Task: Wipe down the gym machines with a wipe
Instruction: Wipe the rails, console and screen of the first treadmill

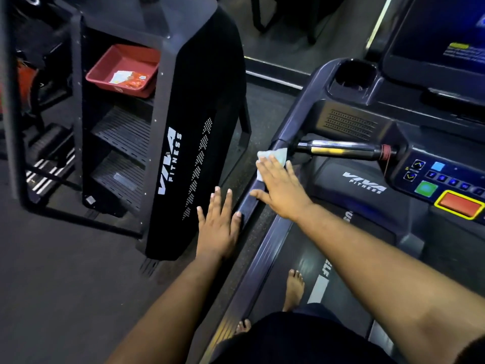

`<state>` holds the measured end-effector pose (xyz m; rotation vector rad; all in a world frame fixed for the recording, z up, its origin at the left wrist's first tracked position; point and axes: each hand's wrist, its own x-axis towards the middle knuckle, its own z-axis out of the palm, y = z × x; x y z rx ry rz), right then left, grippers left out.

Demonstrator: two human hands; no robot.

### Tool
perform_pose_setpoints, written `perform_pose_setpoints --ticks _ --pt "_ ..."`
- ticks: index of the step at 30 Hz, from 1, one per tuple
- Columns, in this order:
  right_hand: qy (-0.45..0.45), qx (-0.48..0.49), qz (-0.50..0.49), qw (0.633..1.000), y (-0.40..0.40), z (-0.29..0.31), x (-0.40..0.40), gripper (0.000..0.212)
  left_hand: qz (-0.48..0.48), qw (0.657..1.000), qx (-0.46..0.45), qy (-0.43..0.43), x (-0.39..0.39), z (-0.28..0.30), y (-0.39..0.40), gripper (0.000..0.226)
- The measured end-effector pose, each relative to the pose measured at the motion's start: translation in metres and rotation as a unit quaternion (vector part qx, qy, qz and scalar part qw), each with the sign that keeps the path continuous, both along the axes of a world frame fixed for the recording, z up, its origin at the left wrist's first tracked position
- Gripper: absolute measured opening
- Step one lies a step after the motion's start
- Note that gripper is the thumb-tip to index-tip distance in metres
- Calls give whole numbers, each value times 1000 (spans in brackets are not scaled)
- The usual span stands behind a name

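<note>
Nearest to the camera are the dark shorts [301, 337] and two bare feet, which stand on the treadmill belt [301, 261] near its left edge; from there both forearms reach forward.

The left hand [219, 224] is open, with straight spread fingers that hold nothing; it hovers just beside the left handrail [248, 206] of the treadmill, and I cannot tell if the thumb touches the rail. The right hand [280, 187] lies flat, fingers straight, and presses the pale wipe [273, 156] on the top of this rail, where the steel grip bar [338, 149] meets it; so the wipe is under the palm, not pinched.

I judge that the wipe can slip from under the flat palm and fall over the rail's outer edge to the floor, because no finger is curled around it. Also the sweep can carry the hand to the console, where the red stop button [459, 204] and the green button [426, 189] wait; the screen [446, 35] is lit, and the person stands on the belt.

At the far left stands a black Viva Fitness machine [194, 143] with a red tray [105, 72] on its top shelf; beside the rail's far end is a cup holder [353, 74]. The grip bar crosses the way forward.
</note>
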<state>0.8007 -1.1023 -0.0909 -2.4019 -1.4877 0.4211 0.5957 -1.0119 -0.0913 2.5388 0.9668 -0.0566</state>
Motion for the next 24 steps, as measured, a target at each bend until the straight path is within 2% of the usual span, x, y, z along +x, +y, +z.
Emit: perform_pose_setpoints --ticks 6,10,18,21,24 --pt "-2 -14 49 999 -22 0 -90 126 20 999 -24 -5 -73 3 -12 76" --pt "7 -16 70 997 -36 0 -158 129 58 997 -53 -15 -142 2 -20 63" --pt "5 -3 114 993 -61 -3 -277 123 71 994 -78 6 -206 5 -22 61" --pt "-40 23 122 992 -69 -11 -309 103 71 992 -103 9 -220 6 -20 60" --pt "-119 85 149 978 -78 -8 -325 66 77 988 -132 0 -228 9 -19 59"
